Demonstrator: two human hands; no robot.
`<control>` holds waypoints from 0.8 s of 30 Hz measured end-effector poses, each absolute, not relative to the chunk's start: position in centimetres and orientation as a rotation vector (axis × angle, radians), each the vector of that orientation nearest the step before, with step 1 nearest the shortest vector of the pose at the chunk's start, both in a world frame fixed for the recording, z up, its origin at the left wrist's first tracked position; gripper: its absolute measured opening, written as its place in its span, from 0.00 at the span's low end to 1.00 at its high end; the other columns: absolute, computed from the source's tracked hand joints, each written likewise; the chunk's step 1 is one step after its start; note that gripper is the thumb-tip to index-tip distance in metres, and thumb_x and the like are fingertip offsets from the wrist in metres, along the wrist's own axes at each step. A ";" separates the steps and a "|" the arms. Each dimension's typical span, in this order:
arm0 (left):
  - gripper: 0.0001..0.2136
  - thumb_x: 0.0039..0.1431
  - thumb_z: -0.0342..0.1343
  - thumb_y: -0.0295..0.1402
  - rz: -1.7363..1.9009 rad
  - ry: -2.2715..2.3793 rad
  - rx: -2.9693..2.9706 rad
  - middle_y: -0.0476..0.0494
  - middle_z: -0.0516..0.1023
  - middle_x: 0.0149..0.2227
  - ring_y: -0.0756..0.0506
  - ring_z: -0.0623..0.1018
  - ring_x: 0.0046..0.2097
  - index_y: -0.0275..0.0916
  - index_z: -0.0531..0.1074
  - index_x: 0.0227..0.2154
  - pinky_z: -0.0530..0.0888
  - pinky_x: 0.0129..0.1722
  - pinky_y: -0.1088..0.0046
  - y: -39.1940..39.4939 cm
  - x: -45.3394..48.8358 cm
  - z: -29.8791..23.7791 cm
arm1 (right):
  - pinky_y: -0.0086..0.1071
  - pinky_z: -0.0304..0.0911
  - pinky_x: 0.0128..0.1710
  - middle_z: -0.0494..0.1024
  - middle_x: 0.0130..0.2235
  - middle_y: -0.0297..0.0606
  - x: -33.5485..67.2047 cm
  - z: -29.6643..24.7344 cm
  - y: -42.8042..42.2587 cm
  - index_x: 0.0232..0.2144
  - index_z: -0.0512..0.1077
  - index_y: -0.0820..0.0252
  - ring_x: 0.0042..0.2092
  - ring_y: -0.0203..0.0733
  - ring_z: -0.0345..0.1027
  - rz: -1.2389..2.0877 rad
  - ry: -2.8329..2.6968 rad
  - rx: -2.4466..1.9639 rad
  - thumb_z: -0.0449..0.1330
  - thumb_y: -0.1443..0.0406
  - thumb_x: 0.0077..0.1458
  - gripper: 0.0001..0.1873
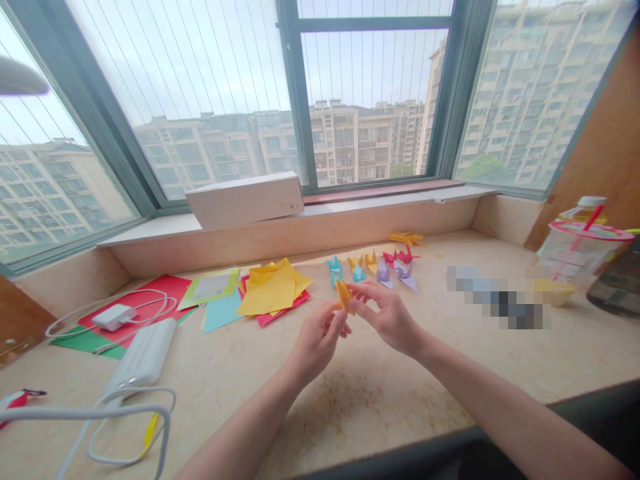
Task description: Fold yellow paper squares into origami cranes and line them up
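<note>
Between my two hands, above the stone counter, is a small folded piece of yellow paper (344, 295) with pointed tips turned up. My left hand (321, 333) pinches its lower left side. From the right, my right hand (387, 315) grips it between thumb and fingers. Just behind my hands stand several folded paper cranes: blue ones (335, 270), yellow ones (370, 262), purple ones (404, 273) and red ones (400, 256). My fingers partly cover the folded yellow piece.
Left of my hands lie yellow paper sheets (275, 288), a blue sheet (223, 312) and red paper (167, 285). A white power bank (145, 353), charger (115, 317) and cables are at the left. A plastic cup (580, 257) stands right; a white box (245, 201) rests on the sill.
</note>
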State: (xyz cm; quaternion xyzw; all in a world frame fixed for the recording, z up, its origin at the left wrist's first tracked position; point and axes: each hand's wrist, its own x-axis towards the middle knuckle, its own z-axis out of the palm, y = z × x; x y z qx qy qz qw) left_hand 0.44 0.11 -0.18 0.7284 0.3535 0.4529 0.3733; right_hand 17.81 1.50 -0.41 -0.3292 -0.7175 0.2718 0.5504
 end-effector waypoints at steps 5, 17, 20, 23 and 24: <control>0.18 0.65 0.49 0.45 1.188 0.919 1.863 0.45 0.76 0.27 0.48 0.77 0.28 0.35 0.75 0.38 0.74 0.30 0.73 0.3 0.3 -0.6 | 0.38 0.69 0.42 0.77 0.39 0.39 17.7 -0.8 1.8 0.47 0.75 0.56 0.38 0.41 0.71 0.660 -1.648 -0.787 0.61 0.60 0.59 0.14; 0.17 0.60 0.58 0.42 1.235 0.933 1.652 0.45 0.78 0.29 0.48 0.78 0.30 0.34 0.71 0.45 0.75 0.32 0.72 0.4 0.4 -0.4 | 0.36 0.68 0.42 0.78 0.39 0.39 17.5 -0.6 1.6 0.40 0.74 0.58 0.39 0.41 0.73 0.927 -1.569 -0.700 0.62 0.58 0.59 0.11; 0.16 0.61 0.56 0.43 1.282 0.894 1.601 0.46 0.78 0.28 0.48 0.77 0.30 0.35 0.70 0.44 0.75 0.33 0.71 0.4 0.3 -0.5 | 0.35 0.67 0.43 0.79 0.39 0.39 17.5 -0.8 1.8 0.41 0.74 0.58 0.39 0.41 0.73 0.985 -1.538 -0.680 0.62 0.58 0.58 0.11; 0.15 0.62 0.56 0.44 1.342 0.854 1.569 0.47 0.78 0.26 0.48 0.77 0.29 0.35 0.70 0.42 0.75 0.32 0.71 0.6 0.2 -0.7 | 0.36 0.67 0.43 0.79 0.39 0.39 17.6 -0.8 1.9 0.41 0.74 0.58 0.40 0.41 0.73 1.015 -1.508 -0.656 0.63 0.58 0.58 0.11; 0.15 0.61 0.56 0.43 1.354 0.849 1.561 0.47 0.78 0.26 0.48 0.77 0.29 0.36 0.70 0.41 0.74 0.32 0.71 0.7 0.2 -0.7 | 0.36 0.67 0.43 0.79 0.39 0.39 17.5 -0.8 1.9 0.41 0.73 0.58 0.40 0.41 0.73 1.031 -1.504 -0.648 0.63 0.59 0.58 0.11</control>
